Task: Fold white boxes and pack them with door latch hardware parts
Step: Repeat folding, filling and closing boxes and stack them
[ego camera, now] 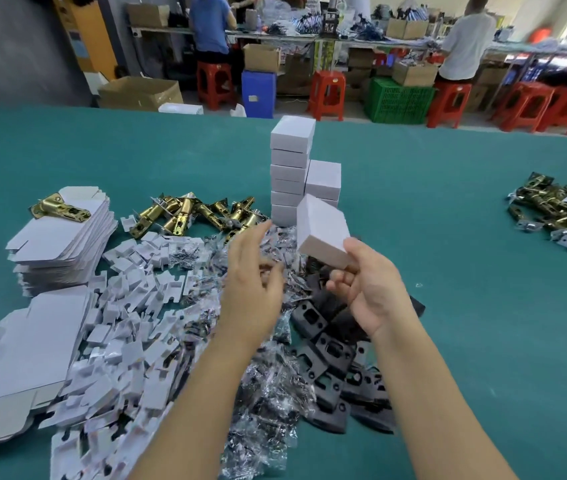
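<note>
One closed white box (322,230) held tilted in right hand (370,289), fingers curled round lower corner, just at 6 o'clock of stacked boxes (290,171). Left hand (252,271) beside it at 9 o'clock, fingers relaxed, holding nothing. Judged step: packed box finished, ready for stacking. Next move calls for levelling box and setting it squarely on shorter stack (323,180), without toppling taller column. Flat blanks (64,233) at 9 o'clock, brass latches (188,213) at 11 o'clock. No legible writing or brand seen.
</note>
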Demonstrator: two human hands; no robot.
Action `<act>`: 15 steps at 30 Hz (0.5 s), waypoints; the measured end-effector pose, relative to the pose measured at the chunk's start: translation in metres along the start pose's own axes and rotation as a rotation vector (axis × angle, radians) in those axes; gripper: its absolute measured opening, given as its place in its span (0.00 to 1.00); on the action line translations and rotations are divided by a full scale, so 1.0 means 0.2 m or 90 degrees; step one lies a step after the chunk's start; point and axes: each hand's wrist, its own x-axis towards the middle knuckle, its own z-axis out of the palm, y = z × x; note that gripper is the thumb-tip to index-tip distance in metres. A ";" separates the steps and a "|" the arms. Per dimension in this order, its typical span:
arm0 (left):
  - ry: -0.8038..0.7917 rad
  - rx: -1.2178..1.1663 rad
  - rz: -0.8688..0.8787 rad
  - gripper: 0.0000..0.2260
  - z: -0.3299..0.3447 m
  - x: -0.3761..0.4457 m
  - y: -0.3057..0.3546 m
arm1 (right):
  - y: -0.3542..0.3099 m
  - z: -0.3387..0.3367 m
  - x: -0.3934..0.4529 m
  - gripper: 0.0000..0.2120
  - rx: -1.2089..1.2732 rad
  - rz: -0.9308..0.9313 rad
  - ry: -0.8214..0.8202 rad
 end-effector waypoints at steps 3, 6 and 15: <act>0.052 -0.109 -0.167 0.24 0.09 0.01 -0.09 | -0.11 0.01 0.14 0.06 0.017 -0.075 0.064; 0.053 -0.184 -0.298 0.21 0.13 0.03 -0.21 | -0.22 0.03 0.34 0.07 -0.013 -0.135 0.108; 0.059 -0.319 -0.400 0.17 0.16 0.08 -0.32 | -0.38 0.22 0.85 0.10 -0.087 -0.151 0.201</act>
